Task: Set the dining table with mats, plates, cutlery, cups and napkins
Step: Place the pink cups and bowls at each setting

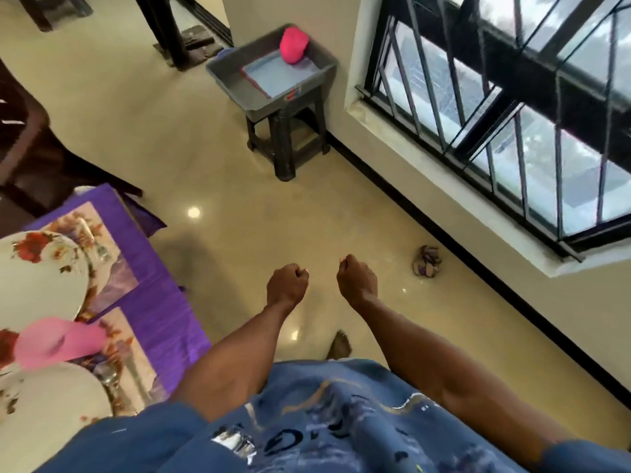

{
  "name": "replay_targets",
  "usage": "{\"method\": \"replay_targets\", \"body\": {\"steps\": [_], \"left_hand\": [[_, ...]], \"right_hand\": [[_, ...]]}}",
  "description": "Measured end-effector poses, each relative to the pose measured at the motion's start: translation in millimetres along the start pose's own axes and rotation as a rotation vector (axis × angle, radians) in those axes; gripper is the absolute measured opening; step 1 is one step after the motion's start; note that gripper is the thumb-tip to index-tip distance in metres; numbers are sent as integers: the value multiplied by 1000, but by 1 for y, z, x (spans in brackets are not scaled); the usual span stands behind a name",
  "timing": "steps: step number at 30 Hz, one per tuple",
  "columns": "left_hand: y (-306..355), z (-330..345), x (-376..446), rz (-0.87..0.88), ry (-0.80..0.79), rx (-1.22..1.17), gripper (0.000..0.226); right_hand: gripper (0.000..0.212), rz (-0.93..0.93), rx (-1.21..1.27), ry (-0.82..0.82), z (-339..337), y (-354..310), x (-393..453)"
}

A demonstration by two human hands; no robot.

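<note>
Both hands, the left hand [286,285] and the right hand [356,281], are curled into fists holding nothing, side by side but not touching, above the floor [239,233]. At near left the worktop [164,302], covered in purple cloth, carries floral mats [112,278], two plates [41,274] and a pink cup [58,346]. Far off, a grey tray [239,80] on a dark stool [283,145] holds a red cup [293,46].

Two floral plates [41,274] cut off by left edge. Pink item [58,343] between them blurred, kind unclear. Cutlery [112,377] beside the near plate smeared. Small crumpled thing [426,261] on floor by the wall unidentifiable.
</note>
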State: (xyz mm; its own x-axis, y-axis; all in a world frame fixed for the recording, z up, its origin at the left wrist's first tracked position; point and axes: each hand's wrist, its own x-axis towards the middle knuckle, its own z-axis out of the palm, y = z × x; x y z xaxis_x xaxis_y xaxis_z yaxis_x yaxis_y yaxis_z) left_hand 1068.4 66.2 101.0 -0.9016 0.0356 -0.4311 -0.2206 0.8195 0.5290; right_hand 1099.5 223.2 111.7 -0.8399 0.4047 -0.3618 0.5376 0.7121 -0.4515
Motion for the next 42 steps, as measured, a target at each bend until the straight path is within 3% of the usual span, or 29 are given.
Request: {"method": "replay_targets", "body": {"steps": [4, 11, 20, 27, 36, 42], "left_hand": [[19, 9, 24, 35, -110, 104, 30], [38, -4, 119, -58, -28, 29, 33], [69, -98, 326, -38, -44, 41, 23], [111, -176, 467, -34, -23, 72, 14], [180, -211, 646, -23, -6, 89, 14], [243, -234, 752, -155, -12, 22, 21]], "right_hand": [[33, 49, -24, -64, -3, 16, 24], [33, 40, -47, -128, -16, -7, 121], [19, 70, -11, -175, -31, -113, 304], [21, 53, 81, -178, -51, -221, 429], [20, 110, 196, -175, -80, -286, 652], [15, 141, 185, -330, -104, -329, 801]]}}
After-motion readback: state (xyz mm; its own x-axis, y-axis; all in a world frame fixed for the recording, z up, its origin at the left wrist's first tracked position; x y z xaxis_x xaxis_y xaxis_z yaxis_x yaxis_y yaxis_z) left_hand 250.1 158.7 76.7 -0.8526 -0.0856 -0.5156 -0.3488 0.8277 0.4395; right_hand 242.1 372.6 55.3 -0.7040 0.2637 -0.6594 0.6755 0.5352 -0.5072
